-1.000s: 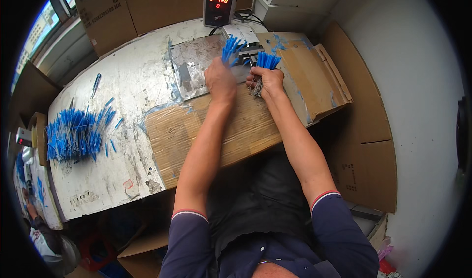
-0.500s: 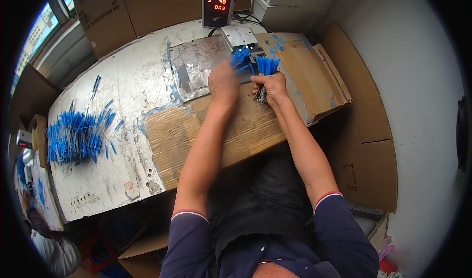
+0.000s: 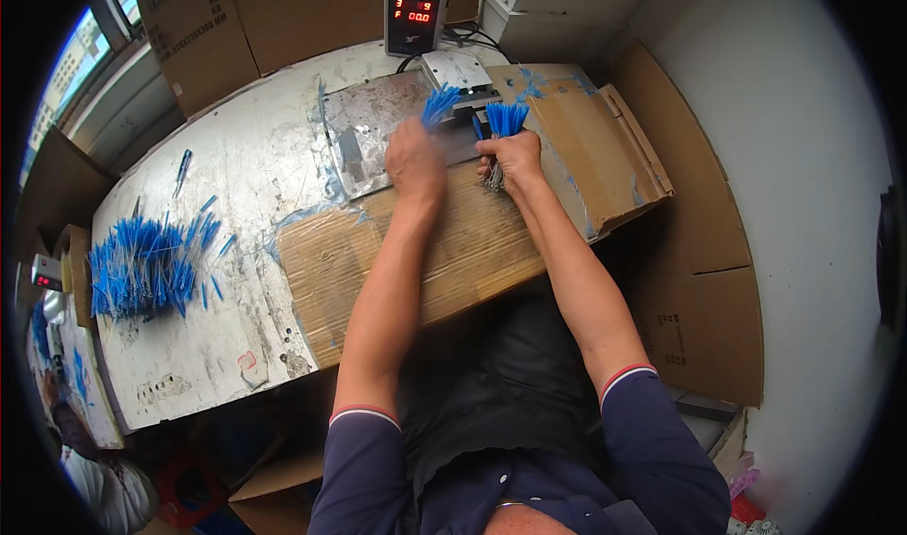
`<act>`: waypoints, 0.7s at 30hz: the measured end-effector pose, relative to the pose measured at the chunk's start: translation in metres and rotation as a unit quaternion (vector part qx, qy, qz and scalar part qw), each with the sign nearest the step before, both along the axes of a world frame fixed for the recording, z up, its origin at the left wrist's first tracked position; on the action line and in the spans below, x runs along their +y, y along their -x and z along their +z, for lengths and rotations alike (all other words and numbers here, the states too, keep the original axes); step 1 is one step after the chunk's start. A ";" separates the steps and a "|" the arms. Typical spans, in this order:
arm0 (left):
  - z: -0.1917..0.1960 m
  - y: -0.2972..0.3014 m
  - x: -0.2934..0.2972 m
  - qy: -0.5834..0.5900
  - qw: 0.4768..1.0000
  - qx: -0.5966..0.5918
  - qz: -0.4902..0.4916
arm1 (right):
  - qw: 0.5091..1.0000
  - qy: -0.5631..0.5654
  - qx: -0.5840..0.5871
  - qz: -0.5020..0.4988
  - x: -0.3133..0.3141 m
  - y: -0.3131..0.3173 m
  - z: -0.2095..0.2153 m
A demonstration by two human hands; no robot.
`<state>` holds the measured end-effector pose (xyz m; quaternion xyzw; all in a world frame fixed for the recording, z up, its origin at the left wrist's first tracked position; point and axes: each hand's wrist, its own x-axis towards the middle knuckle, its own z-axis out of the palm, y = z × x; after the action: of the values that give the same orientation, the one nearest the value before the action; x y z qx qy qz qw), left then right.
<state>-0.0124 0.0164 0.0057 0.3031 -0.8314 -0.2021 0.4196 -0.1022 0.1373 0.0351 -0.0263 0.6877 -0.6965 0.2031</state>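
Note:
My left hand (image 3: 414,162), blurred at its fingers, is closed around a bunch of thin blue-tipped wire sticks (image 3: 439,104). The blue ends point up and away toward the small metal machine (image 3: 457,70) at the back of the table. Just right of it, my right hand (image 3: 520,155) grips a second upright bundle of blue-tipped wire sticks (image 3: 507,119). Bare grey wire ends hang below that fist. One or more blue tips stick out separately by the right thumb, near the machine's front. The exact fingertip contact is hidden.
A counter box with red digits (image 3: 416,15) stands behind the machine. Far left lies a large heap of blue-tipped sticks (image 3: 151,263), with a pen (image 3: 182,173) beyond it. Cardboard (image 3: 406,251) covers the table's front edge; a cardboard box (image 3: 595,147) sits right. Another person (image 3: 94,469) is lower left.
My left hand and its bunch have drawn slightly left, away from the machine. My right hand has shifted a little, still holding its bundle. The red digits on the counter box have changed.

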 end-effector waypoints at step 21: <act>0.000 0.000 0.000 -0.040 0.997 -0.009 -0.068 | 0.983 0.158 -0.058 0.072 0.016 0.000 0.003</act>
<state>-0.0121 0.0169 0.0061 0.2638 -0.8452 -0.2602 0.3851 -0.1020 0.1530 0.0378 -0.0670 0.5524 -0.7803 0.2854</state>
